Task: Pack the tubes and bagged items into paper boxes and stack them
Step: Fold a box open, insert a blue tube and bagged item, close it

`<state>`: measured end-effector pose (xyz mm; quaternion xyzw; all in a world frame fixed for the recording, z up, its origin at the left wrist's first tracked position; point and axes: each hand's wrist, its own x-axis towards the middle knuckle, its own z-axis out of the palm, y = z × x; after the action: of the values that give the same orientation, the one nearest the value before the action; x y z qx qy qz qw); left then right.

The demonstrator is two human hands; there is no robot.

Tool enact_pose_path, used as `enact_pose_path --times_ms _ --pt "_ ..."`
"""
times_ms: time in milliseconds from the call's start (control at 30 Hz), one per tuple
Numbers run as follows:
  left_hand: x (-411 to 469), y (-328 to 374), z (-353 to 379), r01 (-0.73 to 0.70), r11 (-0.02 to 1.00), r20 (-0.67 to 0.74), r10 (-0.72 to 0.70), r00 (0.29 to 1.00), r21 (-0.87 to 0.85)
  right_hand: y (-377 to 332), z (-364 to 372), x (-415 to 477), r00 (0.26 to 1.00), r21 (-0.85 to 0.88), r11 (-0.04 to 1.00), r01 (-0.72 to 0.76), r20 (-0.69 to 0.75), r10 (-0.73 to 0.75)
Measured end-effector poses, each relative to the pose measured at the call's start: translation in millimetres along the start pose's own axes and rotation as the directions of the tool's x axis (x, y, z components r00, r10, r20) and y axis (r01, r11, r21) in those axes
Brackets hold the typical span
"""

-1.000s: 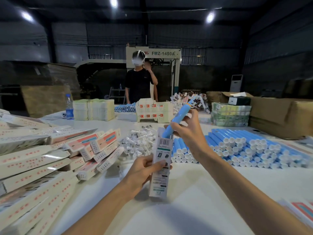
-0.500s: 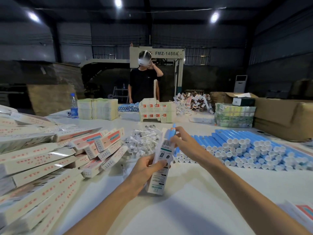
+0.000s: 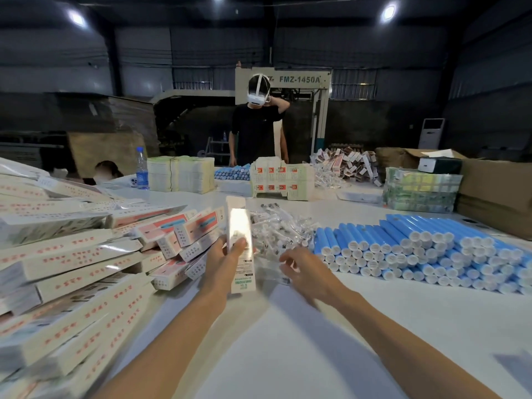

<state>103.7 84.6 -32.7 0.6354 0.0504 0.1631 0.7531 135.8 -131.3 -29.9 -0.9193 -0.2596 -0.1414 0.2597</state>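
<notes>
My white paper box (image 3: 239, 223) stands upright, glare on its face. My left hand (image 3: 226, 264) grips it; my right hand (image 3: 306, 273) hovers loosely spread above the bagged items (image 3: 277, 230), empty.

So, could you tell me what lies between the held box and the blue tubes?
Right of the box, the heap of clear bagged items, right hand above its near edge; head view.

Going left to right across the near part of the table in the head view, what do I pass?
Pile of packed boxes → paper box gripped by the left hand → bagged items → blue tubes.
</notes>
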Motion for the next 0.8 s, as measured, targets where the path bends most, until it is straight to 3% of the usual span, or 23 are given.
enact_pose_path --times_ms 100,200,300,367,433,500,567,667,800 --pt "-0.5 -1.0 0.3 -0.023 1.000 0.002 0.023 1.000 0.012 -3.3 25.8 -0.3 0.988 -0.261 0.956 0.135 0.103 -0.112" --pt "-3.4 1.2 3.8 0.001 0.999 0.056 0.002 0.998 -0.050 -3.7 42.2 -1.0 0.976 -0.444 0.871 0.213 0.062 -0.207" --pt "-11.4 6.8 10.1 0.038 0.989 0.143 -0.017 0.990 -0.141 -4.6 42.7 -1.3 0.977 -0.485 0.857 0.174 -0.027 -0.214" --pt "-17.2 7.9 13.5 0.038 0.990 0.178 -0.013 0.984 -0.136 -3.5 35.5 -2.5 0.968 -0.368 0.929 0.050 -0.212 -0.136" --pt "-21.9 7.8 16.2 0.019 0.994 0.230 0.006 0.973 -0.106 -1.9 15.5 -3.3 0.917 -0.052 0.994 -0.101 -0.393 0.072" --pt "-26.4 8.2 19.5 -0.006 0.996 0.287 0.032 0.957 -0.088 -3.4 -13.2 -2.4 0.854 0.276 0.953 -0.124 -0.460 0.244" --pt "-30.9 8.7 23.7 -0.022 0.997 0.341 0.047 0.939 -0.076 -10.6 -44.2 0.1 0.810 0.459 0.887 -0.051 -0.500 0.306" --pt "-34.4 6.6 27.7 -0.031 0.998 0.419 0.048 0.907 -0.048 -32.4 -85.0 0.6 0.803 0.650 0.744 0.155 -0.522 0.289" --pt "-39.9 1.4 33.1 -0.048 0.999 0.465 0.040 0.884 0.005 -62.3 -117.6 -1.3 0.811 0.670 0.664 0.332 -0.562 0.162"
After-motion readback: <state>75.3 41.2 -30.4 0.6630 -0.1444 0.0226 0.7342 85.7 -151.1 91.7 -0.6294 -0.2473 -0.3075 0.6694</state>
